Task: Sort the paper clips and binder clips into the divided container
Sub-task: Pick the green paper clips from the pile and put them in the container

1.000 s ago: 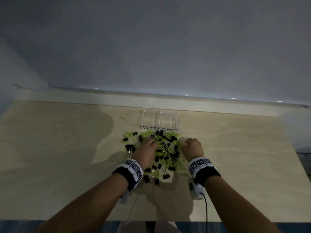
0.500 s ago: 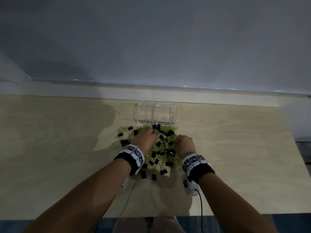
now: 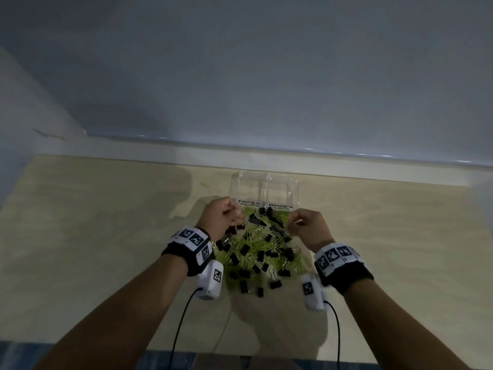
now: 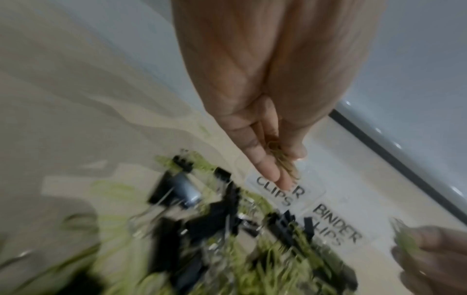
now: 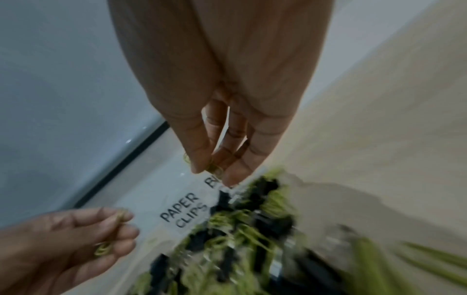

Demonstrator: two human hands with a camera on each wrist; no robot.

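Observation:
A mixed heap of green paper clips (image 3: 256, 247) and black binder clips (image 3: 244, 249) lies on the wooden table. Behind it stands a clear divided container (image 3: 265, 189), its front labelled PAPER CLIPS on the left (image 5: 185, 209) and BINDER CLIPS on the right (image 4: 336, 227). My left hand (image 3: 222, 217) is raised at the heap's far left, just before the paper-clip label, pinching green paper clips (image 4: 283, 159). My right hand (image 3: 306, 225) is raised at the heap's far right, near the binder-clip label, also pinching green paper clips (image 5: 215, 169).
The light wooden table (image 3: 106, 236) runs to a pale ledge (image 3: 346, 169) and grey wall behind the container. A stray green clip (image 3: 205, 184) lies left of the container. Cables hang from both wrist cameras toward the near table edge.
Both hands have lifted out of the heap and drawn apart toward the container's front, each now holding green paper clips. The head view has moved closer.

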